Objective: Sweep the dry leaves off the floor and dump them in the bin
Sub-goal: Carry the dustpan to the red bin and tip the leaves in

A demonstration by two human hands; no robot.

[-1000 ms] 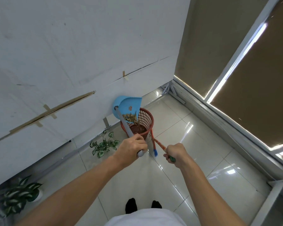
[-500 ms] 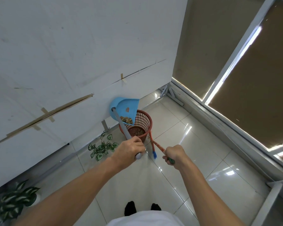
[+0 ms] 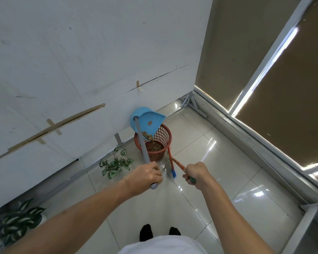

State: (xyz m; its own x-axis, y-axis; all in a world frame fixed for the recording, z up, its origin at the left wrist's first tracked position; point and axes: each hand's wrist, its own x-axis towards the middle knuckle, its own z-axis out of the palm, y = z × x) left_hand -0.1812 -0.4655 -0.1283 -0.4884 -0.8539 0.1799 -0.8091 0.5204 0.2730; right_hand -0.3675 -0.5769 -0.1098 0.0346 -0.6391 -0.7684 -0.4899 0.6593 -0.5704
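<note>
Blue plastic forms the dustpan (image 3: 148, 119), which is held tipped over the bin (image 3: 155, 143) with its open edge pointing down into it. Dry leaves (image 3: 148, 136) are gathered at that lower edge and are spilling over it; more lie in a brown heap at the bottom of the red mesh bin, and one scrap is stuck higher up on the pan. The pan's grey handle (image 3: 142, 142) is clamped in the left hand (image 3: 147, 176), whose fingers are wrapped fully round its lower end. The right hand (image 3: 195, 173) is closed in a fist on the green end of the broom (image 3: 173, 163), whose orange shaft runs down beside the bin. The bin is set on the glossy tiled floor (image 3: 200, 153) against the white wall (image 3: 81, 61), with a plant (image 3: 116, 165) just to its left.
</note>
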